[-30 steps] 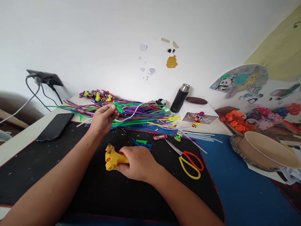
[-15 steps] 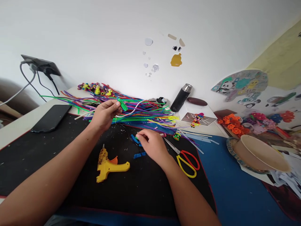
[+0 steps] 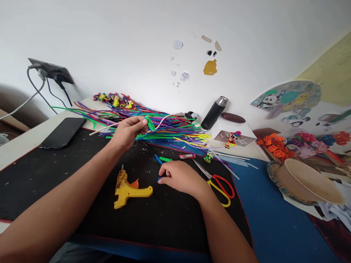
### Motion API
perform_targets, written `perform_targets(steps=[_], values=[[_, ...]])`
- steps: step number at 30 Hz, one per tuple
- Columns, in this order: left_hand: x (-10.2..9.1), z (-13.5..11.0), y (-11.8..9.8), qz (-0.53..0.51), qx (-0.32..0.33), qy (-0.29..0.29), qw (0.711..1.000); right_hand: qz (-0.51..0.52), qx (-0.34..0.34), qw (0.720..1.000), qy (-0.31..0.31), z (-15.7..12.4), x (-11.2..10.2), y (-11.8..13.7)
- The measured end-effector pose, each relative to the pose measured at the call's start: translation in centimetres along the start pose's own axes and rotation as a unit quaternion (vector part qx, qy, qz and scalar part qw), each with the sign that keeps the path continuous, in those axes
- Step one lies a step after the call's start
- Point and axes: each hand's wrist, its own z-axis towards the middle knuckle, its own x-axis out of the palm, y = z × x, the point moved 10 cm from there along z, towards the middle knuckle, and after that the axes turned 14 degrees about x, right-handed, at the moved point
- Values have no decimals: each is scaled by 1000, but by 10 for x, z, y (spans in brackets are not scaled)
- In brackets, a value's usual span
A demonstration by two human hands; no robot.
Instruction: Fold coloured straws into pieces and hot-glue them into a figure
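Observation:
My left hand (image 3: 130, 131) is closed in a pinch on a small folded piece of green pipe cleaner (image 3: 149, 123), raised in front of the pipe cleaner pile. Low over the black mat, my right hand (image 3: 181, 177) has its fingers curled, with thumb and forefinger at a small blue pipe cleaner piece (image 3: 159, 180), mostly covered by them. Just beyond it lie another blue piece (image 3: 158, 159) and a green piece (image 3: 166, 159). A yellow glue gun (image 3: 128, 190) rests between my forearms. Scissors (image 3: 216, 185) with red and yellow handles lie right of my right wrist.
Loose pipe cleaners (image 3: 153, 124) spread along the back by the wall. A black phone (image 3: 62, 133) lies at left. Toward the right are a leaning black flask (image 3: 215, 113), a small doll figure (image 3: 233, 139), a pink-labelled item (image 3: 187, 156) and a round bowl (image 3: 307, 180).
My right hand has let go of a green piece, which now lies on the mat, and has moved nearer to me onto a blue piece. My left hand still holds its green piece.

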Motion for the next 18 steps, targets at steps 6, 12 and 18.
perform_targets(steps=[6,12,18], values=[[0,0,2,13,-1,8,1000,-82,33,996,-13,-2,4,2],[8,-3,-2,35,2,32,999,-28,2,997,-72,0,0,13],[17,-9,4,96,-10,79,992,211,-21,969,-125,-3,-23,13]])
